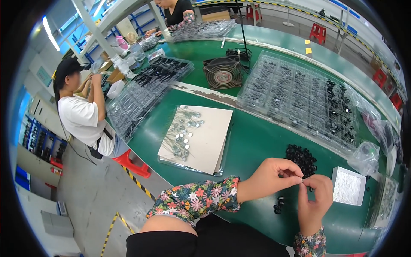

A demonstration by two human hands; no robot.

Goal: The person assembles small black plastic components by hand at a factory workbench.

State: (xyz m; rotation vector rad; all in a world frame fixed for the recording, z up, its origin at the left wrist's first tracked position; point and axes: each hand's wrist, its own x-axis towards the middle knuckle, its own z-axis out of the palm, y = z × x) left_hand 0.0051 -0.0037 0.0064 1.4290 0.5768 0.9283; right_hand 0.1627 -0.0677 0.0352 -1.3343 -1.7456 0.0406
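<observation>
My left hand (272, 179) and my right hand (316, 201) meet fingertip to fingertip above the green bench. Both are closed in a pinch; whatever lies between the tips is too small to name. Just behind them is a heap of small glossy black parts (299, 156), partly covered by my fingers. A few more black parts (278, 205) lie below my left hand. To the right of my right hand stands a shallow white box (335, 182) holding many tiny white pieces. Left of my hands, a beige board (205, 139) carries several clear round pieces (187, 124) on thin wire stems.
A large clear compartment tray (295, 94) with black and clear parts spans the back right. Behind the board sits a black fan (223, 73). Crumpled plastic bags (366, 158) lie at right. Co-workers (81, 111) work at left and at the far end, beside trays of dark parts (141, 100).
</observation>
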